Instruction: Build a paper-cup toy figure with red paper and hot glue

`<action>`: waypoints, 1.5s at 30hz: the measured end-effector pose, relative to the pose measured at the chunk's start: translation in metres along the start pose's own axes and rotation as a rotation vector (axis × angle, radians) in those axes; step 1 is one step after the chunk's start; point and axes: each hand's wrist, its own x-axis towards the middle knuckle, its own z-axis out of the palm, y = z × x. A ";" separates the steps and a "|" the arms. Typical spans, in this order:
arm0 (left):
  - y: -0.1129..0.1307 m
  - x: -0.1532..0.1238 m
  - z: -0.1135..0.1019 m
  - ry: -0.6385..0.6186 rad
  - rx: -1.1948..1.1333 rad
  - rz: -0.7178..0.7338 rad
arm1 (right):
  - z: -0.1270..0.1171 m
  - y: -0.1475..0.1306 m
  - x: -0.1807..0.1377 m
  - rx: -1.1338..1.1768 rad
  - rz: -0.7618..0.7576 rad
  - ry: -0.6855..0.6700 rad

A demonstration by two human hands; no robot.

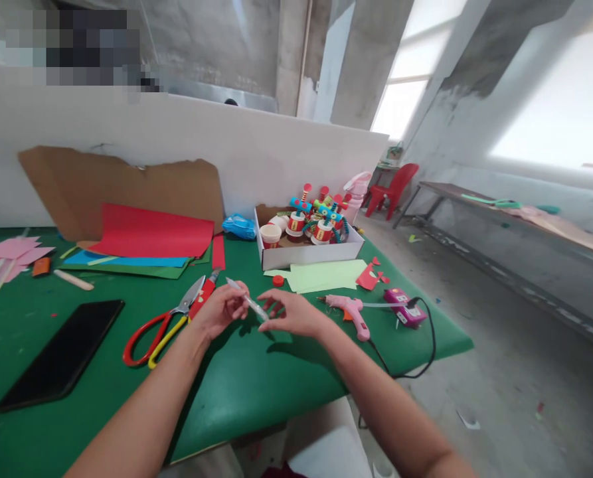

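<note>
My left hand (222, 309) pinches a slim, pale, partly see-through pen-like object (255, 308), tilted with its pointed end up to the left. Its exact kind is too small to make out. My right hand (292, 313) curves around the lower end of it, thumb and fingers apart, not visibly gripping. Just left of my left hand lie scissors (179, 309) with one red and one yellow handle, beside a red utility knife (204, 295). A pink hot glue gun (348, 311) rests to the right of my right hand.
Behind my hands, a white box (311, 255) holds several red, white and blue figures. Pale green paper (329, 275), a red cap (278, 281), coloured sheets (151, 232) and a black tablet (62, 352) lie on the green table (256, 405). A cord (433, 332) hangs at the right edge.
</note>
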 end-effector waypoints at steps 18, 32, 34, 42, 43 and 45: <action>-0.007 0.011 -0.005 0.381 0.663 0.467 | -0.133 0.073 0.047 -1.030 0.158 -0.218; -0.016 0.015 -0.011 0.296 0.771 0.467 | -0.139 0.067 0.049 -0.985 0.205 -0.246; -0.016 0.015 -0.011 0.296 0.801 0.476 | -0.140 0.064 0.052 -1.026 0.189 -0.261; -0.011 0.014 -0.010 0.285 1.168 0.362 | -0.155 0.042 0.061 -1.113 0.140 -0.239; -0.011 0.014 -0.010 0.284 1.194 0.354 | -0.158 0.036 0.061 -1.141 0.134 -0.222; -0.011 0.014 -0.010 0.279 1.225 0.356 | -0.162 0.024 0.059 -1.204 0.116 -0.177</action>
